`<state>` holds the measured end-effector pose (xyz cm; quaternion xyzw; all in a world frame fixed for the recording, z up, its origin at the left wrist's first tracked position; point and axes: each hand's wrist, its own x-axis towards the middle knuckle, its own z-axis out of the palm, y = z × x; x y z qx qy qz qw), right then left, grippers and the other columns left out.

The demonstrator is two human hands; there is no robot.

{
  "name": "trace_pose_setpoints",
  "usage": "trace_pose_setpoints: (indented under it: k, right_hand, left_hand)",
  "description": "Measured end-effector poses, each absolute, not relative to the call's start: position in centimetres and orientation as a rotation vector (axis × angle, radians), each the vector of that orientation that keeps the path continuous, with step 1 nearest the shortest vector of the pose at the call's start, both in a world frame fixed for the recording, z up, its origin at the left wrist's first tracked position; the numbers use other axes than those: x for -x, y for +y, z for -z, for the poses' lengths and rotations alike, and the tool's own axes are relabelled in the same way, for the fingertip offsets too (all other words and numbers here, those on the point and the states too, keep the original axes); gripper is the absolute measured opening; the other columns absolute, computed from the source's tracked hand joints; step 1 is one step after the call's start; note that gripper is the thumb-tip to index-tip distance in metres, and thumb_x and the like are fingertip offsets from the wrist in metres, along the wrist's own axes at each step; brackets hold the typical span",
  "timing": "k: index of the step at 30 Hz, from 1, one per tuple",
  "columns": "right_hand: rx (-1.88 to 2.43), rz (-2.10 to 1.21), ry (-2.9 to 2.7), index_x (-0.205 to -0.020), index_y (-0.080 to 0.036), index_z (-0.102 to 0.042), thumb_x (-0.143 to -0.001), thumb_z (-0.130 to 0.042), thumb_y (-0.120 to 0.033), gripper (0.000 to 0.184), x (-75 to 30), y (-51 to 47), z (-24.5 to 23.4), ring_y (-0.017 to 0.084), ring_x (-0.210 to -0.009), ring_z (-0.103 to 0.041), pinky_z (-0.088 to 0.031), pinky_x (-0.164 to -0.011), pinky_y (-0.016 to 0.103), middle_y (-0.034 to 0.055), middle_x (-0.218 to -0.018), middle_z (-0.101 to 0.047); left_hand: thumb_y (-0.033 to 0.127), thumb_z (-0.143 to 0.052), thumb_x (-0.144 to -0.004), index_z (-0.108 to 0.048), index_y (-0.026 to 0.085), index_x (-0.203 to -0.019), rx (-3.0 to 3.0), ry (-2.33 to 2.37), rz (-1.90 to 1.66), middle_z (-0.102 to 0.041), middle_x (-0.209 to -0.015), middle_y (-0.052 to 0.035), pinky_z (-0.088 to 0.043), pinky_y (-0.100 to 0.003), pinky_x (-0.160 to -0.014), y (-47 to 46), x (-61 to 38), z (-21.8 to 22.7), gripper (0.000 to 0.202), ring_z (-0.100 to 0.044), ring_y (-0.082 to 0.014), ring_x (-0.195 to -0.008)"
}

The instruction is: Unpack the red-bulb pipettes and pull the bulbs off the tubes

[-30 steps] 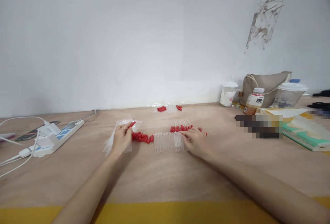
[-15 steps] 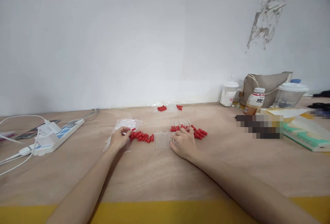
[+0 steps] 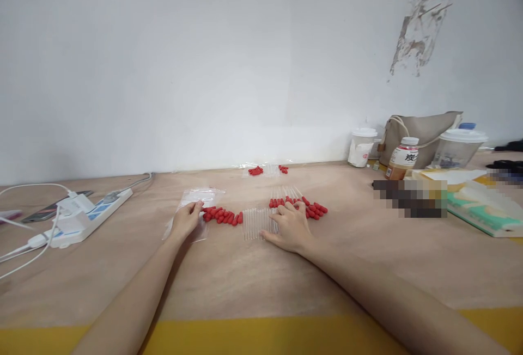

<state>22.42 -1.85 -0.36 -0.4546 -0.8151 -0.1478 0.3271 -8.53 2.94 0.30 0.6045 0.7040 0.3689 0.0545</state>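
Observation:
My left hand (image 3: 186,220) lies on a flat clear plastic bag (image 3: 195,198), fingers stretched toward a row of red caps (image 3: 223,216) on the table. Nothing shows between its fingers. My right hand (image 3: 289,225) rests palm down, fingers spread, on the right end of a row of clear plastic tubes (image 3: 255,223). Just beyond its fingertips lie more tubes fitted with red caps (image 3: 284,197) and a loose pile of red caps (image 3: 316,210).
A second bag with red caps (image 3: 265,170) lies near the wall. A white power strip with chargers and cables (image 3: 81,214) sits at the left. Cups (image 3: 361,148), a bottle (image 3: 402,159), a beige bag (image 3: 420,134) and books (image 3: 482,208) stand at the right.
My left hand came down with the red cap it held up and now lies flat on the bag. My right hand slid left along the clear tubes.

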Motion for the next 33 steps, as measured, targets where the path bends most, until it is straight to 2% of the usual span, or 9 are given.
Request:
trace_pose_setpoints:
  k: [4,9,12,15,18,19,23,28,33]
  right_hand:
    - [1.201,0.373,-2.093,-0.073,-0.021,-0.066,-0.071,-0.052,-0.055,0.037,-23.6,-1.7,-0.3,0.020,-0.081,-0.047,-0.022,-0.078,0.040,0.0044,-0.075,-0.060]
    - [1.116,0.355,-2.034,-0.071,-0.023,-0.066,-0.077,-0.052,-0.044,0.026,-26.1,-1.8,-0.5,0.014,-0.072,-0.049,-0.020,-0.079,0.036,0.0010,-0.068,-0.060]
    - [1.041,0.396,-1.981,-0.063,-0.022,-0.066,-0.080,-0.049,-0.034,0.027,-27.3,-2.0,-0.1,0.011,-0.064,-0.047,-0.019,-0.078,0.035,-0.0002,-0.060,-0.059]
    - [1.027,0.390,-1.916,-0.058,-0.020,-0.064,-0.079,-0.049,-0.029,0.028,-28.0,-2.3,0.5,0.010,-0.060,-0.045,-0.020,-0.076,0.033,-0.0010,-0.054,-0.057]
    - [1.011,0.350,-1.904,-0.056,-0.019,-0.063,-0.078,-0.051,-0.028,0.027,-28.2,-2.5,0.9,0.009,-0.058,-0.044,-0.021,-0.075,0.032,-0.0014,-0.052,-0.056]
    - [1.007,0.342,-1.910,-0.056,-0.019,-0.063,-0.078,-0.051,-0.028,0.027,-28.3,-2.5,1.0,0.009,-0.058,-0.043,-0.021,-0.075,0.031,-0.0013,-0.052,-0.056]
    - [1.002,0.348,-1.919,-0.054,-0.019,-0.062,-0.078,-0.050,-0.027,0.027,-28.6,-3.0,0.8,0.010,-0.057,-0.042,-0.021,-0.074,0.031,-0.0009,-0.052,-0.057]
    - [1.030,0.352,-1.909,-0.051,-0.018,-0.059,-0.078,-0.050,-0.026,0.030,-29.1,-3.2,0.5,0.009,-0.057,-0.043,-0.020,-0.074,0.032,-0.0015,-0.050,-0.055]
    - [1.046,0.345,-1.909,-0.051,-0.018,-0.059,-0.078,-0.050,-0.027,0.030,-29.1,-2.9,0.6,0.009,-0.057,-0.043,-0.021,-0.075,0.032,-0.0017,-0.049,-0.053]
  left_hand:
    - [0.048,-0.032,-0.078,-0.063,0.017,-0.088,-1.836,2.143,-1.122,-0.068,-0.088,-0.0063,-0.045,-0.028,-0.071,2.9,8.5,-0.4,0.045,-0.061,-0.0223,-0.082]
    - [0.044,-0.032,-0.079,-0.062,0.016,-0.090,-1.846,2.174,-1.162,-0.068,-0.087,-0.0070,-0.045,-0.028,-0.070,2.4,8.4,-0.9,0.043,-0.061,-0.0214,-0.080]
    - [0.044,-0.034,-0.079,-0.061,0.017,-0.091,-1.896,2.223,-1.238,-0.065,-0.092,-0.0079,-0.043,-0.032,-0.073,1.7,6.9,-2.3,0.040,-0.059,-0.0230,-0.083]
    - [0.040,-0.040,-0.077,-0.061,0.020,-0.083,-2.051,2.163,-1.245,-0.064,-0.093,-0.0037,-0.040,-0.030,-0.082,1.1,3.5,-4.1,0.030,-0.056,-0.0210,-0.090]
    - [0.031,-0.045,-0.074,-0.061,0.022,-0.083,-2.320,2.057,-0.827,-0.062,-0.098,-0.0029,-0.033,-0.031,-0.090,1.3,-1.2,-5.0,0.021,-0.051,-0.0211,-0.100]
    - [0.031,-0.048,-0.073,-0.062,0.022,-0.082,-2.316,2.048,-0.744,-0.062,-0.098,-0.0035,-0.034,-0.032,-0.089,1.6,-2.8,-5.0,0.019,-0.051,-0.0220,-0.100]
    - [0.039,-0.057,-0.066,-0.065,0.022,-0.070,-2.201,2.019,-0.496,-0.067,-0.075,-0.0033,-0.041,-0.031,-0.077,3.9,-7.8,-4.2,0.020,-0.060,-0.0214,-0.078]
    - [0.049,-0.057,-0.063,-0.065,0.018,-0.068,-2.045,2.088,-0.362,-0.068,-0.074,-0.0073,-0.039,-0.037,-0.078,6.4,-10.4,-3.2,0.032,-0.060,-0.0265,-0.081]
    - [0.045,-0.057,-0.065,-0.062,0.017,-0.067,-2.021,2.141,-0.377,-0.067,-0.073,-0.0091,-0.038,-0.037,-0.074,7.1,-10.4,-3.0,0.029,-0.060,-0.0272,-0.082]
